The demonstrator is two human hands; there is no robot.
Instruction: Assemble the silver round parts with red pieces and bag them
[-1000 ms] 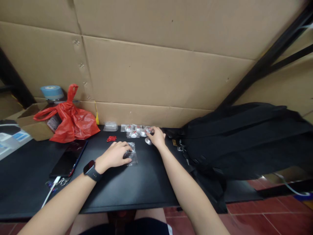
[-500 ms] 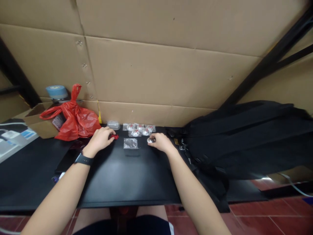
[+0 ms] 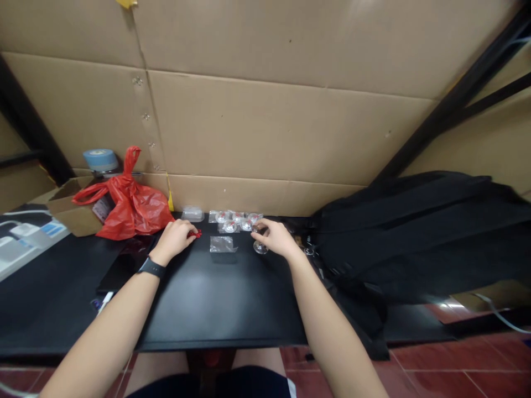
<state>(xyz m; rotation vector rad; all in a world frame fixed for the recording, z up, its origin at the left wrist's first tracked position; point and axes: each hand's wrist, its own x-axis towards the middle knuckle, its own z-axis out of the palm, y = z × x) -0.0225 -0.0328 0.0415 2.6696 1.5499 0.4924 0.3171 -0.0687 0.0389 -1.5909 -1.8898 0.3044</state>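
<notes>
My left hand [image 3: 176,239], a dark watch on its wrist, rests on the black table with its fingers curled onto small red pieces [image 3: 198,234], partly hidden by the fingertips. Thumb and fingers of my right hand [image 3: 276,237] are apart just above a clear, shiny round piece [image 3: 260,248] lying on the table. A small flat clear plastic bag [image 3: 222,244] lies between the hands. Behind it, several round silvery pieces with red marks sit in clear wrappers [image 3: 230,226]. A clear plastic box [image 3: 193,214] stands beyond my left hand.
A red plastic bag [image 3: 135,210] and a cardboard box [image 3: 77,213] stand at the left, near a white power strip [image 3: 37,243] and a dark phone or tablet [image 3: 124,265]. A black backpack [image 3: 415,237] fills the right. Cardboard panels [image 3: 249,127] rise behind the table.
My right hand has let go of the round piece, which now lies on the table, and its fingers have spread. My left hand stays by the red pieces. The view has shifted slightly.
</notes>
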